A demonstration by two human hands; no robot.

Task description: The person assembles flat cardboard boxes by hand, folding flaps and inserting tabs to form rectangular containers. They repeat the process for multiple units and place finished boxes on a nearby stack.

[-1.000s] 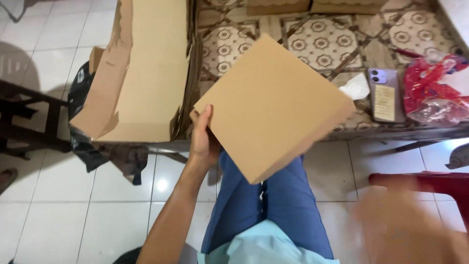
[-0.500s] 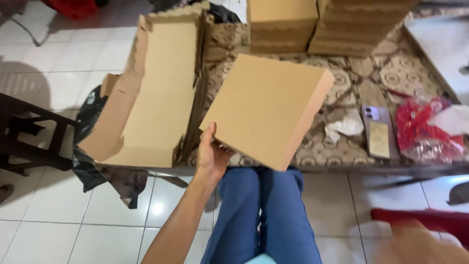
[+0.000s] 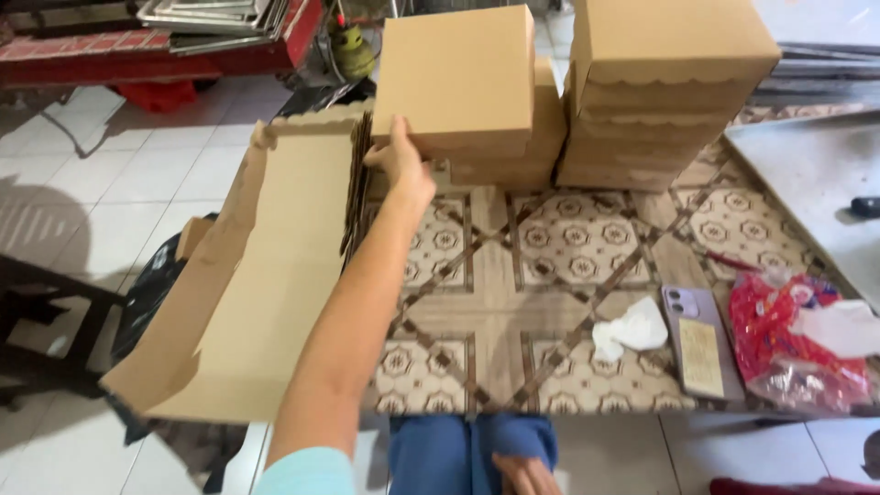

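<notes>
**Folded box raised onto the left stack**

Against the frames before, the closed cardboard box (image 3: 456, 78) is no longer held tilted above the lap: it has been carried forward and up, and is now seen at the far side of the patterned table (image 3: 495, 321), on top of the shorter stack of boxes (image 3: 513, 156).

At the far left, a pile of flat, unfolded cardboard sheets (image 3: 266, 275) is laid over the table's left edge, its long side running away from the camera. Next to it, the left hand (image 3: 401, 165) is stretched out, its fingers clamped on the lower left corner of the box, thumb on the front face. The box is seen nearly level, its broad top turned towards the camera and its long axis running left to right, parallel with the stack below. Just to its right stands a taller stack of boxes (image 3: 665, 92). Nearer the camera, a crumpled white tissue (image 3: 628, 332), a phone (image 3: 698, 341) and a red plastic bag (image 3: 793, 339) lie on the table.

At the bottom edge, the right hand (image 3: 524, 475) is rested on the blue trousers; whether its fingers are closed cannot be told
</notes>
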